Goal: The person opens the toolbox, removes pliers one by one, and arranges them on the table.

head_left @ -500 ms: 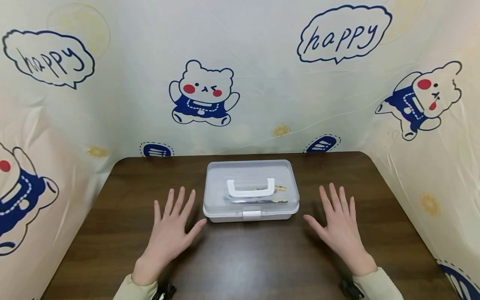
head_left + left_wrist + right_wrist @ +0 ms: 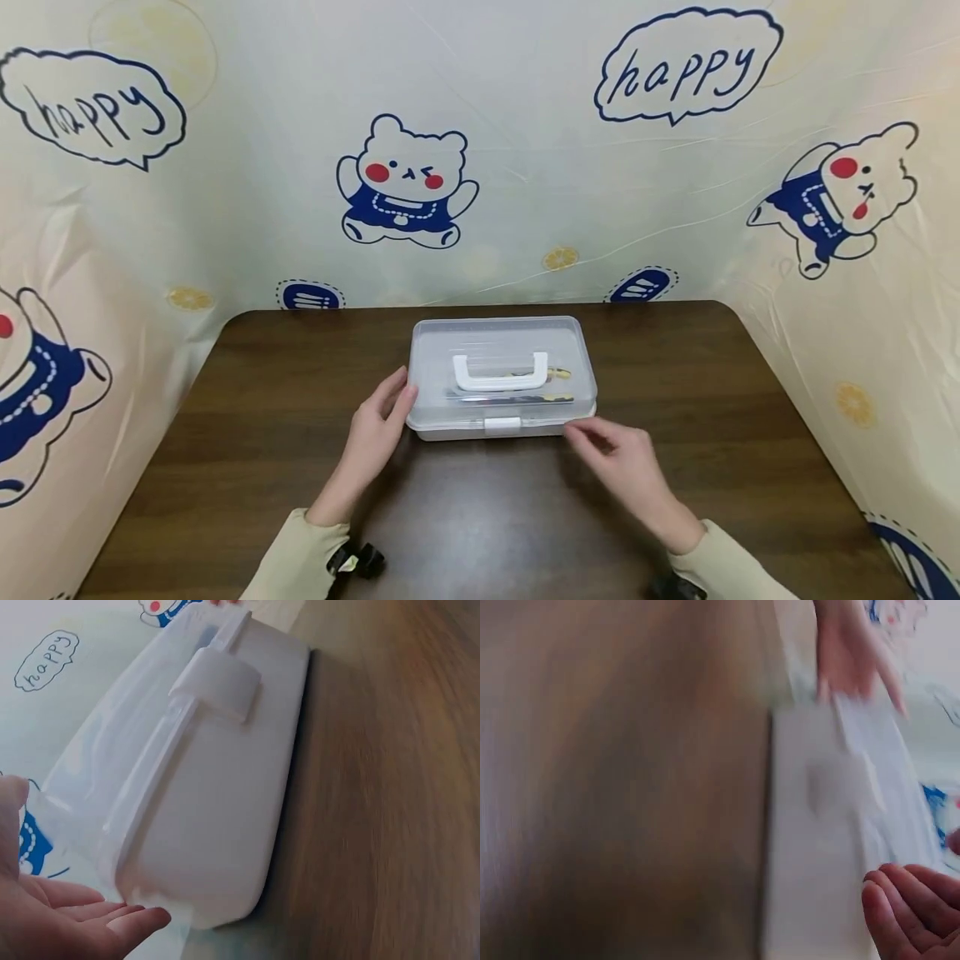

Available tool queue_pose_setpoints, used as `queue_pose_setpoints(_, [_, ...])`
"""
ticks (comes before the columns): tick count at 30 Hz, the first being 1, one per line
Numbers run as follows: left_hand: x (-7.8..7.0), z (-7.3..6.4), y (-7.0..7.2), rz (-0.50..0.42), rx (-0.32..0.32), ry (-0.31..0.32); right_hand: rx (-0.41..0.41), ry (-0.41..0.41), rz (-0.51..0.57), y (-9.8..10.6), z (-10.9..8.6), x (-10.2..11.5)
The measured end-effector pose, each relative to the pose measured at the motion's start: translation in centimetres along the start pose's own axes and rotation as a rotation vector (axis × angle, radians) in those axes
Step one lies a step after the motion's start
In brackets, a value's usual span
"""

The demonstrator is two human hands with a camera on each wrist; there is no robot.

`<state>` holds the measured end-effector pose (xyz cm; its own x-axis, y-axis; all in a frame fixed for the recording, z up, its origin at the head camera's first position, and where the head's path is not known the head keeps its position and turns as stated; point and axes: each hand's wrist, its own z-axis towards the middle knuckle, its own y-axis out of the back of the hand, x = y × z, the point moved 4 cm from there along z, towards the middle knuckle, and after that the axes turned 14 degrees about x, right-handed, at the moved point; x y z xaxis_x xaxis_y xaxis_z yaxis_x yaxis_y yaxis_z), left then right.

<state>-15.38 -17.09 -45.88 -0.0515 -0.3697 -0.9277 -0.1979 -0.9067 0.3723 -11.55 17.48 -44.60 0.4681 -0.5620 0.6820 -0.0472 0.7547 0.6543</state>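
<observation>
A closed storage box (image 2: 450,342) with a clear lid, a white handle (image 2: 501,384) and a front latch (image 2: 502,426) sits on the table. Beside its left side is my left hand (image 2: 375,433), fingers extended at the lid's edge; in the left wrist view the fingertips (image 2: 154,919) are by the box's lower corner. My right hand (image 2: 630,467) is at the front right corner with loosely bent fingers, gripping nothing. Whether either hand touches the box is hard to tell. Through the lid show some yellow and dark items (image 2: 558,398), their kind unclear.
The dark brown wooden table (image 2: 285,358) has rounded far corners. Behind it and at both sides hangs a pale curtain (image 2: 525,183) printed with bears and speech bubbles. A black strap device (image 2: 360,560) is on the left wrist.
Both hands, spread flat on either side of the box before, have moved inward to it. The left has come to its left side, the right to its front right corner. The box stays closed.
</observation>
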Motion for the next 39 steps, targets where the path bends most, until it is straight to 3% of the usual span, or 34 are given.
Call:
queue_pose_setpoints(3, [0.0, 0.4, -0.3, -0.08, -0.011, 0.007, 0.204, -0.181, 0.178, -3.3, 0.8, -0.2])
queue_pose_setpoints(6, [-0.1, 0.6, -0.2, -0.146, -0.022, 0.003, 0.35, -0.358, 0.508, -6.1, 1.3, -0.6])
queue_pose_setpoints(9, [-0.4, 0.9, -0.2, -0.176, -0.016, 0.006, 0.384, -0.504, 0.852, -7.7, 1.7, -0.8])
queue_pose_setpoints(13, [-0.7, 1.2, -0.1, -0.187, -0.001, 0.019, 0.36, -0.605, 1.074, -8.3, 2.0, -0.8])
queue_pose_setpoints(19, [-1.1, 1.2, -0.2, -0.147, -0.005, 0.029, 0.337, -0.666, 1.134, -8.7, 2.2, -0.7])
queue_pose_setpoints(30, [-1.1, 1.0, -0.1, -0.106, -0.014, 0.042, 0.274, -0.694, 1.062, -9.0, 2.4, -0.6])
queue_pose_setpoints(35, [-0.9, 1.0, -0.2, -0.106, -0.012, 0.039, 0.304, -0.704, 1.038, -8.9, 2.4, -0.8])
queue_pose_setpoints(39, [-0.7, 0.9, -0.1, -0.108, -0.006, 0.047, 0.393, -0.717, 1.034, -8.7, 2.4, -0.7])
